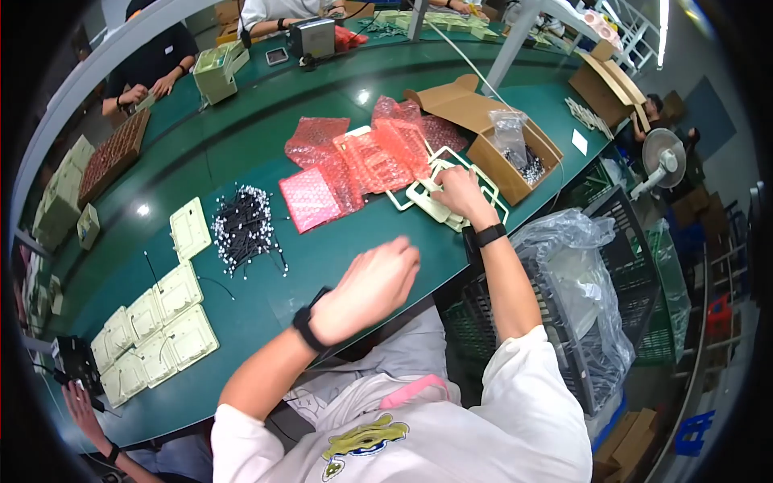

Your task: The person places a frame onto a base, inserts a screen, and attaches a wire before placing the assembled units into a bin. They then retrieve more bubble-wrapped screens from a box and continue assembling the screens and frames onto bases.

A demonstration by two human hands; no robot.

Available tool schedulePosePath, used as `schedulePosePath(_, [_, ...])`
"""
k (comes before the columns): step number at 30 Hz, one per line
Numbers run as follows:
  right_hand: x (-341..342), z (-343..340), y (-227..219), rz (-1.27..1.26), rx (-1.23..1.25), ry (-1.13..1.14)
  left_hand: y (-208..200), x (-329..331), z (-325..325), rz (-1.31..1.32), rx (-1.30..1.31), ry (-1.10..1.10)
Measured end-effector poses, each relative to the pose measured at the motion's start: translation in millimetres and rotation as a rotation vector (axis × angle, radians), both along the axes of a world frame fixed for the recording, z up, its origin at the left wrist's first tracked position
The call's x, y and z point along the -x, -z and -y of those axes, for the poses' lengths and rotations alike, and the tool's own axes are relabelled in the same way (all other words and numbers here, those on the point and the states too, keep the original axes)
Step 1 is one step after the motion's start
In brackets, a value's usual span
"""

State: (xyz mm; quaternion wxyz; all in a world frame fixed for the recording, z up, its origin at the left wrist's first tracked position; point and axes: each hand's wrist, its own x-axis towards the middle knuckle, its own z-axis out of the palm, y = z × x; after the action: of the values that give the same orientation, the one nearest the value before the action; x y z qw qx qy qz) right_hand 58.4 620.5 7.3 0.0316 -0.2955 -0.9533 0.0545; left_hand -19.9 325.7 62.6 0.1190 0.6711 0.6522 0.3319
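My right hand [462, 196] reaches onto a small pile of cream plastic frames and panels, its fingers bent over the edge of a cream plastic panel [426, 199]. Over the near part of the green table hangs my left hand [370, 282], slightly blurred, with its fingertips turned down out of sight. Just beyond it lie red bubble-wrap bags [312, 200], one with a cream part [378, 161] showing through. To the left is a heap of short black cables with white ends [245, 229]. One cream panel [191, 229] lies beside the heap, and several more panels [179, 291] form rows nearer the left end.
An open cardboard box [503, 173] with small parts and a clear bag stands right of the frames. Beside my right arm is a dark crate [564, 322] with plastic film. Another person's hand [84, 414] is at the lower left, near a black device [76, 366].
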Motion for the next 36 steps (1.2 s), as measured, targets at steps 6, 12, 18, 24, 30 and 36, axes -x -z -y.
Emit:
schedulePosePath(6, [-6,-29,-26,-0.348,0.406,0.027,66,-46,-117,-0.23,-0.092,0.05])
schedulePosePath(12, [-34,-42,-59,-0.683,0.678,-0.108,104,-74,-170,-0.598,-0.51,0.069])
schedulePosePath(18, [-76,3,-102,-1.103,0.866,-0.158,97,-67,-187,-0.681,-0.183,0.226])
schedulePosePath(24, [-112,8,-102,-1.44,1.065,-0.032,62,-56,-167,-0.647,-0.32,0.23])
schedulePosePath(30, [-133,22,-99,-1.421,1.245,-0.096,10,-10,-2,-0.433,-0.309,0.058])
schedulePosePath(36, [-63,71,-57,-0.704,1.435,-0.23,5,1,171,0.21,-0.19,-0.712])
